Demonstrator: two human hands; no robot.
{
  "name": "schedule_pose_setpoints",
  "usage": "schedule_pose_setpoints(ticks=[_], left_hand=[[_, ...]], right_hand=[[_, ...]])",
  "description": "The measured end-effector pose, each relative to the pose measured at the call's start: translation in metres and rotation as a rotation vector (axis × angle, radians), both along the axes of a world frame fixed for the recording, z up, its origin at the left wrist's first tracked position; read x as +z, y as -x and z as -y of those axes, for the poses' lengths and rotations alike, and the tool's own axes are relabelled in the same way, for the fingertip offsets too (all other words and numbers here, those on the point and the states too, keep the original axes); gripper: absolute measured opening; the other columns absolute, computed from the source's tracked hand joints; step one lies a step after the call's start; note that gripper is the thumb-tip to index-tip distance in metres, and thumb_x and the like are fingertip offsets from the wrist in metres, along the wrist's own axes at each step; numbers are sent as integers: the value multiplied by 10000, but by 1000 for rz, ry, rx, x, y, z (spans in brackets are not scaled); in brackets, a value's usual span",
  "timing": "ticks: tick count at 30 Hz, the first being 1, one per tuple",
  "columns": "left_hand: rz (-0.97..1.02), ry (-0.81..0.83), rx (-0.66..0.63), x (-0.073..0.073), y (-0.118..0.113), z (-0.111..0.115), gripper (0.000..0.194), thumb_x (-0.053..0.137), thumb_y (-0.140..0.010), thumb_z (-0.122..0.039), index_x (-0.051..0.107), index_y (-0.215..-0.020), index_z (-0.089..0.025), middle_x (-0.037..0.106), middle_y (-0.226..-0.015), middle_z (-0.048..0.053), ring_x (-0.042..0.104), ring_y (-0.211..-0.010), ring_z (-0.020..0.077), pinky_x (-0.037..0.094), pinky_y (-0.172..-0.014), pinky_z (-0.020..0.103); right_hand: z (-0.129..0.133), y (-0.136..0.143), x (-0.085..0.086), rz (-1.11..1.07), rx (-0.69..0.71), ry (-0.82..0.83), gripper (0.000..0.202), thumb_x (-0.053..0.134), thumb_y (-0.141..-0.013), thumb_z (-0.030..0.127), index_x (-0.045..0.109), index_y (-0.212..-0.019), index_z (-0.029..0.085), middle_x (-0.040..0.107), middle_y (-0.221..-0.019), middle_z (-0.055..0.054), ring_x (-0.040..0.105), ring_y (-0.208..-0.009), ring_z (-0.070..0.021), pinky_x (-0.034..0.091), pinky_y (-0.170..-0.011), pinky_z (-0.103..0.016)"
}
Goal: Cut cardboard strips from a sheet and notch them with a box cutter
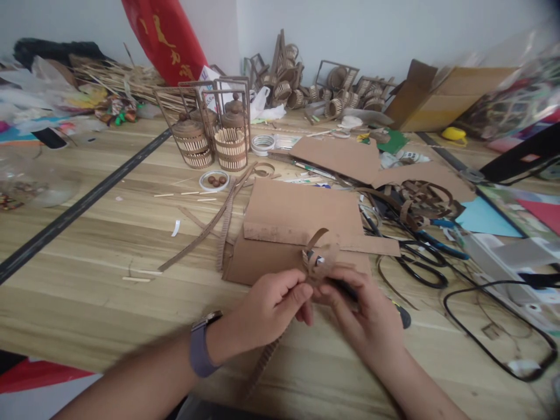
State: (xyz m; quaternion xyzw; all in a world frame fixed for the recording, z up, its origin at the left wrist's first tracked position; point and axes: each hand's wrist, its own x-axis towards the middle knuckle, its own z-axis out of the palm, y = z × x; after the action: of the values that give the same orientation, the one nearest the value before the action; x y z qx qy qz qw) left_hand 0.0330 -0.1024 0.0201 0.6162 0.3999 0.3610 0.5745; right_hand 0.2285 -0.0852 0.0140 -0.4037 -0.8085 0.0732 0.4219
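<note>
My left hand [280, 306] and my right hand [367, 309] meet low in the middle of the view, both closed in pinches on a thin brown cardboard strip [331, 256]. The strip curls above the fingertips, around a small piece with pale and dark parts that is blurred. Below my left hand a ribbed strip [265, 361] hangs toward the table edge; I cannot tell whether it is the same strip. Flat cardboard sheets [301, 204] lie just behind the hands. A dark tool handle [403, 315] shows past my right hand, most of it hidden.
Small lidded baskets with tall handles [192, 143] stand at the back left, near a dish of brown beads [214, 181]. Right of the hands are black scissors [422, 262], a heap of curled strips [424, 201] and a black cable [494, 364]. An opened carton [450, 96] stands behind.
</note>
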Motion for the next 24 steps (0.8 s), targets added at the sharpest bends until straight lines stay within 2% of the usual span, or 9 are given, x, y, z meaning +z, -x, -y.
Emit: schedule_pose_setpoints(ticks=[3, 5, 8, 11, 14, 16, 19, 22, 24], left_hand=[[108, 112, 150, 1, 4, -7, 384, 452, -1016, -505, 601, -909, -168, 623, -627, -18, 546, -593, 103, 412, -595, 206], [189, 174, 251, 1, 6, -11, 370, 471, -1007, -510, 608, -957, -170, 594, -588, -39, 508, -552, 94, 392, -564, 200], [253, 204, 323, 0, 8, -15, 368, 494, -993, -514, 611, -930, -171, 564, -550, -50, 462, -514, 83, 356, -525, 194], [250, 210, 315, 1, 7, -15, 362, 495, -990, -503, 608, -920, -166, 557, -543, -50, 454, -509, 83, 350, -517, 193], [207, 188, 302, 3, 7, -14, 364, 469, -1000, -495, 606, -939, -163, 549, -540, -52, 458, -510, 88, 358, -521, 198], [160, 159, 289, 3, 7, -13, 371, 453, -1007, -497, 608, -969, -163, 555, -550, -51, 476, -523, 94, 370, -533, 203], [71, 113, 257, 3, 8, -11, 384, 431, -1015, -503, 609, -986, -165, 565, -564, -50, 498, -536, 100, 379, -549, 210], [-43, 35, 226, 3, 8, -10, 381, 412, -1023, -485, 591, -896, -174, 566, -566, -48, 510, -544, 99, 379, -571, 218], [-111, -28, 201, 3, 7, -9, 374, 408, -1027, -453, 556, -816, -183, 567, -571, -47, 514, -550, 97, 375, -586, 223]], right_hand=[[-16, -16, -1, 207, -91, 97, 216, 591, -953, 428, 641, -1051, 243, 746, -996, -69, 701, -919, -248, 550, -774, -377], [-25, -26, -8, 360, -127, 176, 324, 637, -897, 516, 669, -1043, 228, 734, -1003, -91, 679, -930, -288, 539, -786, -419], [-33, -33, -19, 440, -161, 228, 335, 624, -890, 487, 672, -1081, 216, 703, -1008, -107, 660, -940, -303, 529, -817, -446], [-31, -30, -18, 393, -141, 258, 267, 535, -941, 424, 643, -1071, 218, 678, -991, -101, 664, -926, -279, 532, -818, -422], [-26, -26, -7, 298, -180, 258, 274, 496, -957, 469, 602, -1028, 227, 662, -966, -95, 677, -876, -257, 538, -761, -381], [-22, -25, 0, 274, -158, 279, 279, 501, -955, 490, 584, -1025, 233, 680, -942, -88, 691, -840, -245, 543, -719, -353], [-14, -24, 5, 295, -45, 361, 326, 478, -972, 483, 570, -1161, 234, 730, -973, -86, 722, -805, -236, 552, -667, -330], [-5, -19, 7, 274, 31, 422, 450, 431, -997, 486, 461, -1368, 234, 751, -1007, -93, 748, -800, -241, 565, -623, -324], [-1, -15, 11, 252, 81, 458, 443, 423, -1005, 479, 436, -1362, 218, 754, -1027, -106, 757, -841, -240, 581, -639, -319]])
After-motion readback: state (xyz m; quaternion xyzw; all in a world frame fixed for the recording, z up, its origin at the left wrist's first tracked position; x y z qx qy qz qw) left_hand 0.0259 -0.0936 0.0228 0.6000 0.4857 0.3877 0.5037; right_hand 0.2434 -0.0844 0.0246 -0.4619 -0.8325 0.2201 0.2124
